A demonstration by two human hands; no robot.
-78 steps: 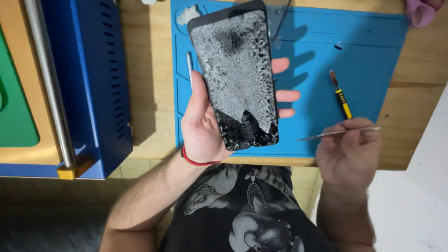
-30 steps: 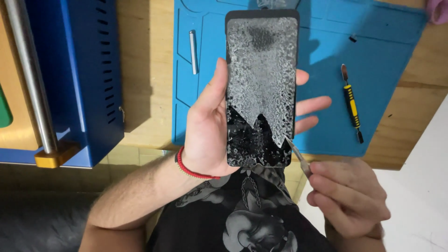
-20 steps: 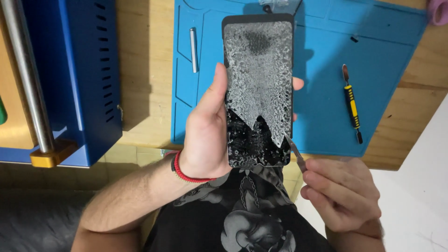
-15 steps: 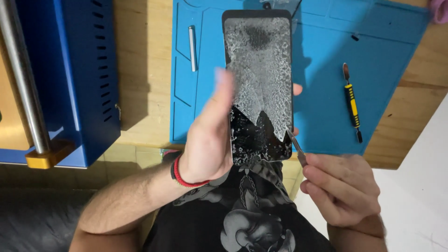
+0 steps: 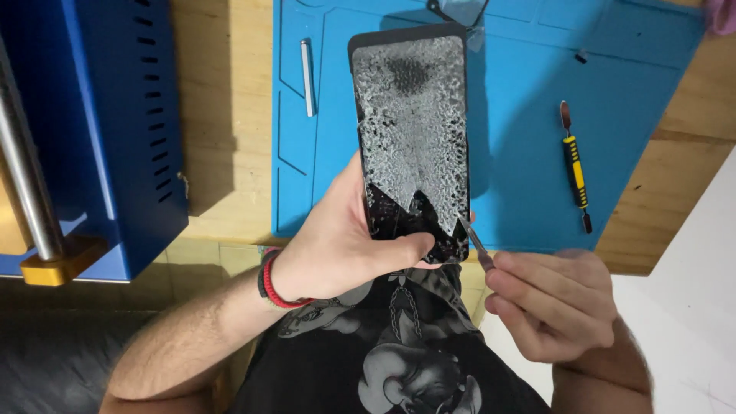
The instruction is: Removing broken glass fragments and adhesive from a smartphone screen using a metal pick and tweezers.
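Note:
My left hand [image 5: 345, 245] grips a black smartphone [image 5: 412, 123] with a badly shattered screen, held upright over the blue work mat [image 5: 521, 138]. The thumb lies across the phone's lower end, where the glass is dark and bare. My right hand [image 5: 552, 303] pinches a thin metal pry tool [image 5: 475, 241]. The tool's tip touches the phone's lower right edge.
A yellow-and-black handled spudger [image 5: 575, 176] lies on the mat at the right. A slim metal tool [image 5: 307, 77] rests near the mat's left edge. A blue metal machine [image 5: 100, 130] with a steel bar [image 5: 23, 169] stands on the wooden bench at the left.
My left thumb has shifted across the phone's lower end. My right hand brought the pry tool up from the mat to the phone's lower right edge.

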